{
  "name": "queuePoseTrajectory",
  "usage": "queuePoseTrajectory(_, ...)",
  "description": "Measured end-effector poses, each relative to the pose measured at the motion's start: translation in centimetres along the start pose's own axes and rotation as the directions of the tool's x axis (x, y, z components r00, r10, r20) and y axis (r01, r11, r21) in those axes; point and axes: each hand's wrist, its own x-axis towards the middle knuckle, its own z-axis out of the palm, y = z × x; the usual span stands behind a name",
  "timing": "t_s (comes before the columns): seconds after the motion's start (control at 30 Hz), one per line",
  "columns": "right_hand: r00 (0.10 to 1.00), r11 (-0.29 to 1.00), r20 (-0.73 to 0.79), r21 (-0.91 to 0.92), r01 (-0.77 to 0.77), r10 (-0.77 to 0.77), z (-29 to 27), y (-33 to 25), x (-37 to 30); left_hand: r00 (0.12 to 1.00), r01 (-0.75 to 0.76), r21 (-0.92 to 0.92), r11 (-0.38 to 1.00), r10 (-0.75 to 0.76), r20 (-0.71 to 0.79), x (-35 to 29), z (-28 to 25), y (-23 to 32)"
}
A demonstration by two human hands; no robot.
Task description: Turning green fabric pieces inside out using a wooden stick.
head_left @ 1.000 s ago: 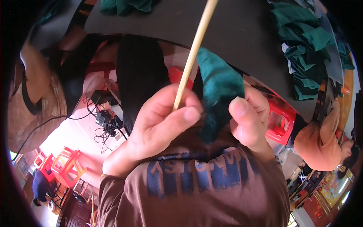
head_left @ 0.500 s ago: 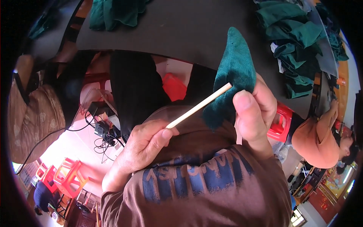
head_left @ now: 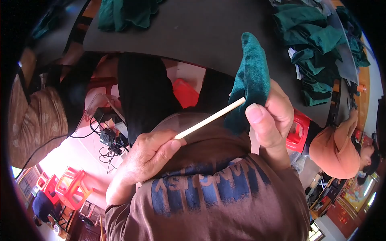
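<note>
My left hand (head_left: 146, 154) pinches the near end of a thin pale wooden stick (head_left: 209, 118) that slants up and to the right. The stick's far tip goes into a small piece of dark green velvet fabric (head_left: 252, 80). My right hand (head_left: 271, 116) is closed around that fabric piece, thumb up in front, holding it upright above my brown shirt (head_left: 225, 188). Whether the stick is inside the fabric or only touching it is hidden by my thumb.
A black table (head_left: 201, 32) lies ahead with heaps of green fabric at the far left (head_left: 124, 14) and right (head_left: 317, 44). Red plastic stools (head_left: 297, 132) stand below. A person in an orange top (head_left: 337, 148) sits at the right. Cables (head_left: 106, 138) lie on the floor.
The stick has swung from nearly upright down to a low slant, its tip now at the green piece. My right hand lifted the fabric higher and my hands moved apart.
</note>
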Motion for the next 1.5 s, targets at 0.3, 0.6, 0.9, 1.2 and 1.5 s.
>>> queuePoseTrajectory(0.3, 0.876, 0.92, 0.399, -0.161, 0.357, -0.27, 3.2, 1.7, -0.6, 0.99, -0.076, -0.228, 0.971, 0.047, -0.131, 1.5, 1.4, 0.8)
queuePoseTrajectory(0.6, 0.96, 0.856, 0.015, 0.449, -0.257, 0.28, 1.6, 0.0, -0.7, 0.992, -0.074, -0.376, 0.924, 0.031, -0.119, 1.1, 1.4, -0.2)
queuePoseTrajectory(0.9, 0.985, 0.983, 0.17, 0.184, -0.023, -0.009, 2.2, 0.8, -0.7, 0.944, -0.271, -0.319, 0.908, 0.186, -0.273, 3.3, 2.1, 2.1)
queuePoseTrajectory(1.2, 0.978, 0.915, 0.144, 0.353, -0.196, 0.154, 2.4, 1.9, -1.1, 0.96, -0.195, -0.674, 0.712, -0.002, -0.28, 3.6, 2.6, 1.8)
queuePoseTrajectory(1.5, 0.959, 0.819, 0.082, 0.504, -0.274, 0.271, 1.4, 1.2, -0.9, 0.999, -0.037, -0.685, 0.727, 0.02, -0.033, 4.1, 1.9, 1.7)
